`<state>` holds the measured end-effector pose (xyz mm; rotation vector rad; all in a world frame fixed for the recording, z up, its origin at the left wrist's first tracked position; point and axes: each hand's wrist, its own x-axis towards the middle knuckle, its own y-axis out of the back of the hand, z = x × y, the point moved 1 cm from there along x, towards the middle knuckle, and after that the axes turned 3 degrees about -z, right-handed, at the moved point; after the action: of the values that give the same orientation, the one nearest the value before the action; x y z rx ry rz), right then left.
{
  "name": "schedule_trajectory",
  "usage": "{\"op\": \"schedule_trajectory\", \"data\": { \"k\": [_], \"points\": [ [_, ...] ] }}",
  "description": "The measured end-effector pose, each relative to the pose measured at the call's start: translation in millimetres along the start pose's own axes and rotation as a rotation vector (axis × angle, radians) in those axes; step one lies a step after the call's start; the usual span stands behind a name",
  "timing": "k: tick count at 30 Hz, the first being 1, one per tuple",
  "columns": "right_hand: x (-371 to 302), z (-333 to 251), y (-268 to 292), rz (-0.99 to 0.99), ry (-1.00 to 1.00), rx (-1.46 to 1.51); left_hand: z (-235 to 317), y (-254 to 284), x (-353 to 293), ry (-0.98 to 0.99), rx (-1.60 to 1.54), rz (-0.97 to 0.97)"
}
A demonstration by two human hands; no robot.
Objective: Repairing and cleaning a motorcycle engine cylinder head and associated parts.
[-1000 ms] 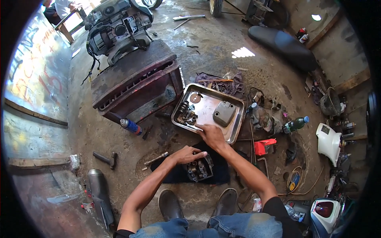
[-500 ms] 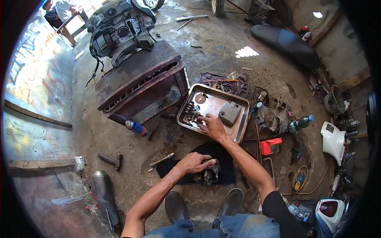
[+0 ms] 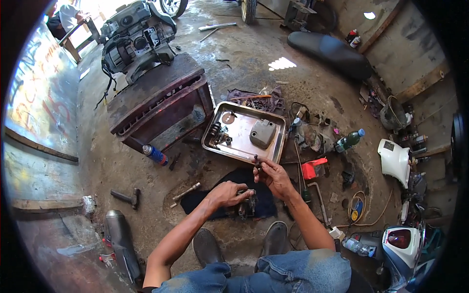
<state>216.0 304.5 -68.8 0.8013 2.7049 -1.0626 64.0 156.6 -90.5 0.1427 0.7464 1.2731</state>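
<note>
My left hand (image 3: 227,194) is closed on the upper edge of a cylinder head (image 3: 243,210), a grimy metal engine part that stands on a dark cloth (image 3: 266,207) in front of my boots. Its fingers cover much of the part. My right hand (image 3: 276,180) pinches a small dark bolt-like metal piece (image 3: 257,162), raised between the cylinder head and the metal tray (image 3: 242,141). In the tray lie a grey engine cover (image 3: 263,133), a round brown disc (image 3: 228,118) and a dark lobed shaft (image 3: 215,129) among small parts.
A spray can (image 3: 155,154) and a hammer (image 3: 126,197) lie on the left, beyond a socket tool (image 3: 187,194). A wooden stand (image 3: 161,107) bears an engine (image 3: 137,44). On the right are a red box (image 3: 314,168), a green bottle (image 3: 350,139) and a white fairing (image 3: 394,162).
My right hand has left the tray and come back toward me, now with a small metal piece in its fingers. My left hand stays at the cylinder head. The whole view has shifted slightly.
</note>
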Motion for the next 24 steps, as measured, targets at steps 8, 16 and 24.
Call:
{"op": "schedule_trajectory", "data": {
  "k": [8,16,24],
  "points": [
    [-13,66,74,0.021,-0.287,-0.301,-2,-15,-5,-0.113,0.109,0.131],
    [13,107,74,-0.129,-0.293,-0.403,0,-14,1,-0.083,0.131,0.164],
    [27,124,81,0.026,-0.606,-0.336,-21,-15,5,-0.042,-0.013,0.272]
  ]
}}
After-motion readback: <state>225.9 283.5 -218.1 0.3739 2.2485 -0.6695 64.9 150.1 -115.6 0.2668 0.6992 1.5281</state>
